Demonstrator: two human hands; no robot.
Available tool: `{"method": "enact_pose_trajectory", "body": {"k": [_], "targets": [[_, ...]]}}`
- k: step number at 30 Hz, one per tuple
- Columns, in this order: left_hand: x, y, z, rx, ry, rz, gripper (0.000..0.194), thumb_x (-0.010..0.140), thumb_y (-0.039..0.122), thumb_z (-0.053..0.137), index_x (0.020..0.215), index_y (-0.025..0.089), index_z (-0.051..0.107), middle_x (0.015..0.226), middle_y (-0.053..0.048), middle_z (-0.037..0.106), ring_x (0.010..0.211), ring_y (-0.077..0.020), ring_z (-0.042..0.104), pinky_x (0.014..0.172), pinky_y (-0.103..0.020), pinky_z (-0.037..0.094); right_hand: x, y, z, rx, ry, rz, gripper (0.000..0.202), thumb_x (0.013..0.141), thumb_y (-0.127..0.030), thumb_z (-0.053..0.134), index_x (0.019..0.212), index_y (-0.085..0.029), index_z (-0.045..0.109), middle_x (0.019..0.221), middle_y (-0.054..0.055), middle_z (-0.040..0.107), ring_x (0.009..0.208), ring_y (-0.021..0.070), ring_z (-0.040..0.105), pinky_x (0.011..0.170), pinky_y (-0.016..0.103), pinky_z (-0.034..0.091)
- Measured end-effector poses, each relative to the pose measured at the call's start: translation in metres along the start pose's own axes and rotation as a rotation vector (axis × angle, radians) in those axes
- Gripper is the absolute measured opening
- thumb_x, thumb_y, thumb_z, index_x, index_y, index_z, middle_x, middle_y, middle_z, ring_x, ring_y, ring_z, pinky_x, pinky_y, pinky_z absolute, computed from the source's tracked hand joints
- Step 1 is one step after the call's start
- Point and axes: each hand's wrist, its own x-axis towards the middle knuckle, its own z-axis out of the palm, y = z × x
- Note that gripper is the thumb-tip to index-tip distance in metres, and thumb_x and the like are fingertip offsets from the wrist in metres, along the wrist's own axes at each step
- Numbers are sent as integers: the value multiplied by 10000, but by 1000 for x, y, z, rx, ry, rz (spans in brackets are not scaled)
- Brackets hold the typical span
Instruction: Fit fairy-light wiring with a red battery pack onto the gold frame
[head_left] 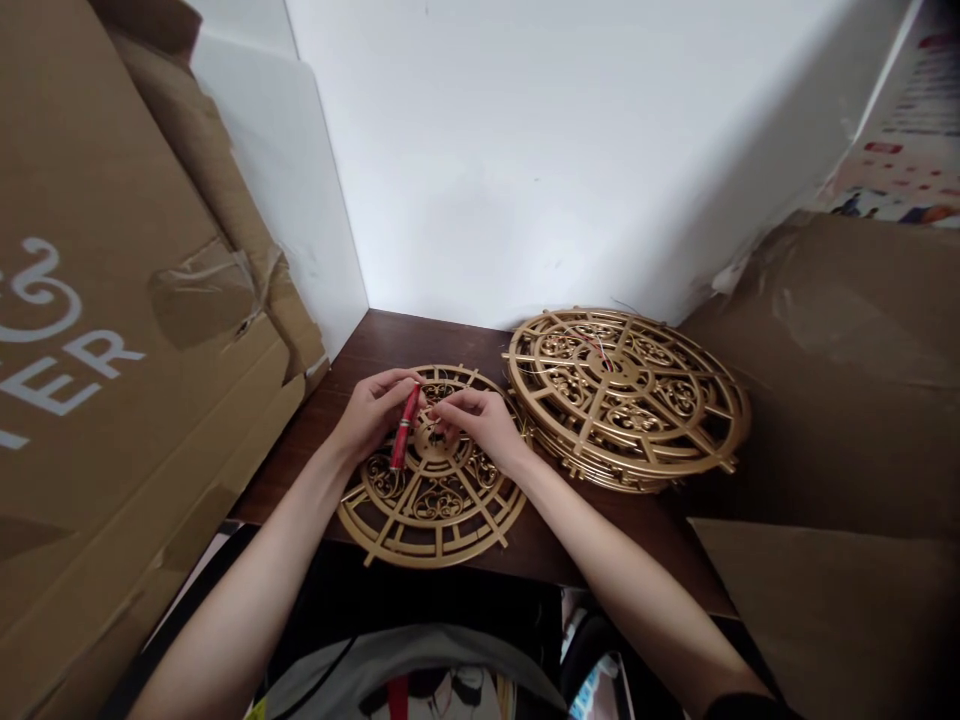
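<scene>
My left hand (375,408) is closed around a red pen-shaped tool (402,436) with pale bands, its lower end tilted toward me. Close beside it, my right hand (480,420) pinches with thumb and fingertips over the hub of a round gold openwork frame (439,495). What sits between those right fingertips is too small to make out; thin wires show near them. The frame lies flat on the dark brown tabletop (375,340), with scrollwork panels and spokes around its centre. Both hands partly cover its upper half.
To the right stands a stack of similar gold frames (626,395), with red and white wires at the top one's hub. Cardboard boxes flank the table, one at left (150,300) and one at right (787,380). A white wall panel (510,180) rises behind.
</scene>
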Motion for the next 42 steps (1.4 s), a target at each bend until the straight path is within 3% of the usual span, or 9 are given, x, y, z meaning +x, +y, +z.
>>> {"method": "enact_pose_trajectory", "body": {"k": [4, 8, 11, 21, 25, 30, 33, 38, 42], "targets": [[3, -1, -1, -26, -28, -81, 354, 718, 376, 744, 953, 139, 627, 691, -11, 658, 513, -107, 590, 479, -223, 494, 2, 5, 0, 160, 55, 34, 329, 626, -420, 800, 759, -134, 708, 655, 26, 702, 606, 136, 658, 588, 247, 532], [3, -3, 0, 133, -69, -75, 325, 760, 382, 705, 977, 148, 639, 645, 11, 602, 426, -48, 449, 348, -140, 287, 3, 6, 2, 242, 83, -3, 315, 602, -377, 823, 772, -143, 698, 698, 28, 715, 631, 137, 669, 628, 267, 547], [0, -2, 1, 296, -122, -50, 310, 755, 375, 719, 964, 154, 658, 546, 57, 493, 410, -35, 366, 359, -142, 232, 3, 2, 3, 229, 102, -23, 294, 595, -365, 824, 746, -147, 696, 644, 15, 700, 615, 136, 658, 626, 269, 545], [0, -4, 2, 371, -200, 26, 363, 695, 387, 766, 941, 150, 647, 776, -21, 643, 576, -94, 521, 464, -183, 359, 3, 2, 1, 98, 136, -101, 243, 651, -362, 780, 750, -164, 681, 653, 14, 696, 636, 155, 649, 669, 299, 533], [0, -4, 3, 383, -155, -7, 301, 712, 378, 753, 876, 154, 638, 627, 38, 545, 482, -60, 435, 429, -172, 310, 0, -1, -1, -127, 129, -214, 210, 740, -354, 711, 837, -174, 663, 728, 14, 689, 641, 141, 623, 630, 270, 497], [0, -3, 4, 395, -55, -11, 290, 687, 356, 765, 846, 163, 619, 572, 75, 452, 439, -41, 361, 398, -162, 257, -8, -7, -3, -818, 101, -449, 155, 824, -273, 634, 716, -167, 669, 721, 18, 620, 695, 137, 545, 655, 264, 414], [1, -4, 3, 373, -43, -38, 274, 702, 340, 751, 866, 173, 610, 567, 82, 426, 432, -39, 343, 391, -159, 240, -10, -4, -3, -1067, 45, -452, 206, 826, -301, 650, 672, -171, 691, 710, 31, 582, 742, 160, 522, 676, 280, 380], [1, -5, 1, 351, -56, -30, 262, 712, 328, 742, 870, 167, 608, 586, 72, 443, 442, -39, 353, 401, -158, 245, -9, 5, -1, -1092, -84, -397, 158, 825, -300, 666, 728, -189, 725, 725, 28, 592, 722, 150, 519, 676, 271, 359], [0, -2, 3, 353, -44, -28, 247, 707, 315, 736, 854, 165, 608, 572, 75, 442, 431, -40, 339, 401, -164, 244, -8, 6, 2, -975, -90, -353, 79, 787, -204, 685, 714, -175, 693, 668, -6, 574, 645, 119, 501, 645, 246, 350]]}}
